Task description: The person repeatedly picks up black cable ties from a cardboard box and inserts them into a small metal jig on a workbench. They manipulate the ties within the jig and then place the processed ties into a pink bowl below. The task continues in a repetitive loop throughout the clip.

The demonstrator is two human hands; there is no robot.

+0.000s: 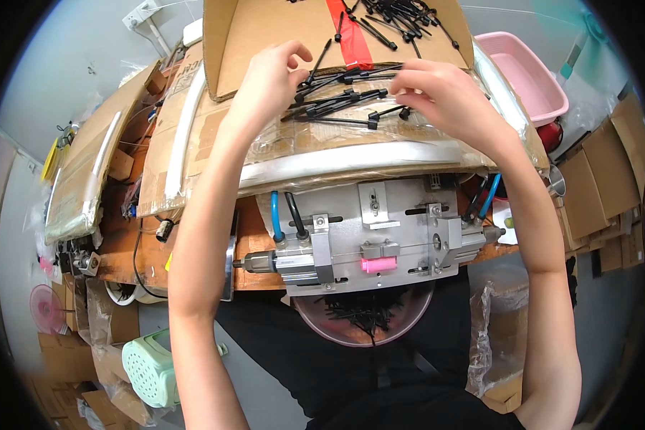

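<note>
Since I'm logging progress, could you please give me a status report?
Left grip at left of black rods, hold unclear. Right grip at their right, hold unclear. Rods heaped loose on cardboard; box just beyond.

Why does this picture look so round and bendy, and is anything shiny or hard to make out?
Head view: fisheye lens, so dark corners and edges that bow toward the rim; head view: bright glare on the white strip; head view: black pieces fairly crisp on the cardboard, but a dark tangle in the bowl; head view: teal object at upper right looks hazy.
</note>
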